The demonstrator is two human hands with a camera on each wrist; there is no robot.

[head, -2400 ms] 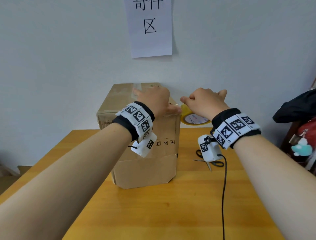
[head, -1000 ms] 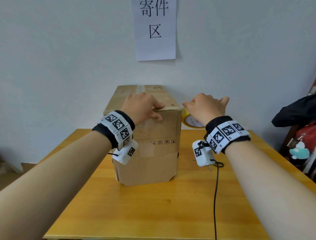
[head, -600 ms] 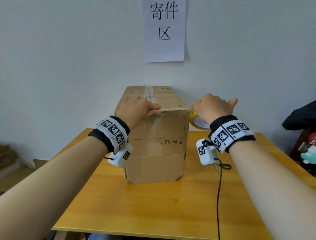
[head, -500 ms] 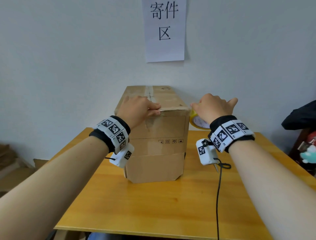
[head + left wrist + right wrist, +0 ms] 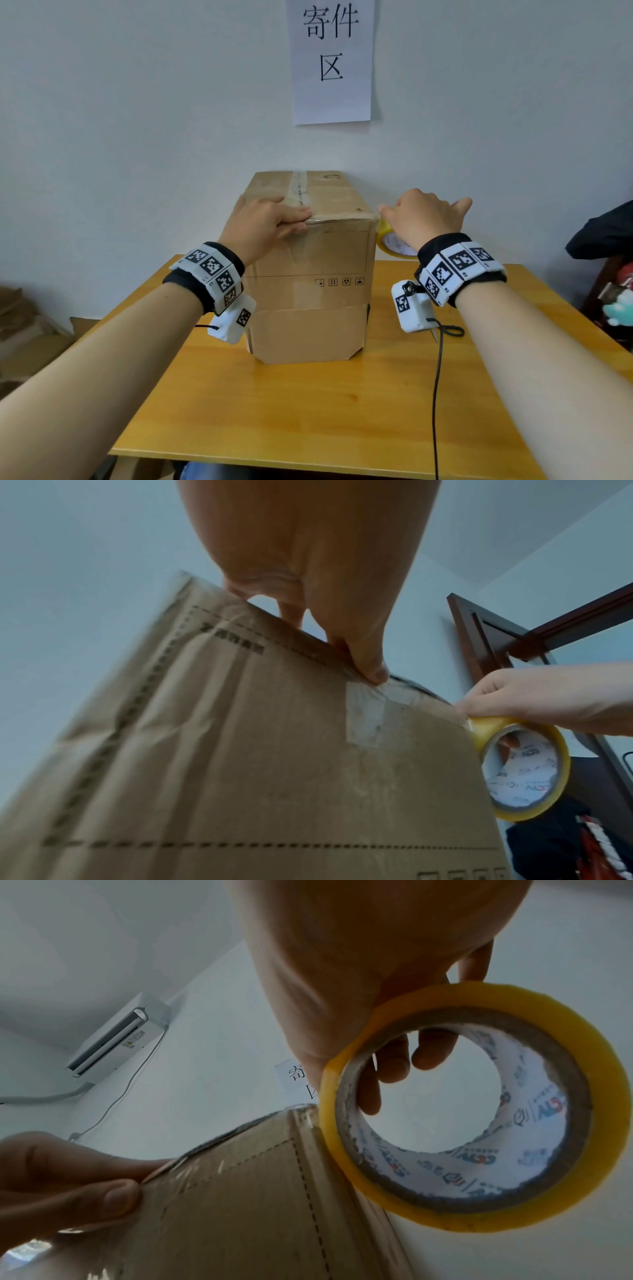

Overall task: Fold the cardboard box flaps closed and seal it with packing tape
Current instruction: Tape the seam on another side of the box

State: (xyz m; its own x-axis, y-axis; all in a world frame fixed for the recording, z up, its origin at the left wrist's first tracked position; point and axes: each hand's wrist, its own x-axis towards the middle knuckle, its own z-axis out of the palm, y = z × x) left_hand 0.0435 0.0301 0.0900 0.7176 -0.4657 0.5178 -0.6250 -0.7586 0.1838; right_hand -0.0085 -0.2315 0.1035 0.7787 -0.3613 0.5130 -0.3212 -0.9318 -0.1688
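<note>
A tall cardboard box stands on the table with its flaps folded down and a clear tape strip along the top seam. My left hand lies over the box's top front edge, fingers on top and thumb pressing clear tape against the front face. My right hand grips a yellow tape roll at the box's top right corner, with fingers through the core. The roll touches the box's corner edge. A shiny band of tape runs along the front top edge between the two hands.
The box sits at the back of a wooden table, close to the wall with a paper sign. A black cable trails over the table on the right, beside a scissors handle. Dark clothing hangs at far right.
My left hand slid left along the top front edge from the right corner. The right hand has kept the roll at that corner. In the last half second nothing has visibly moved.
</note>
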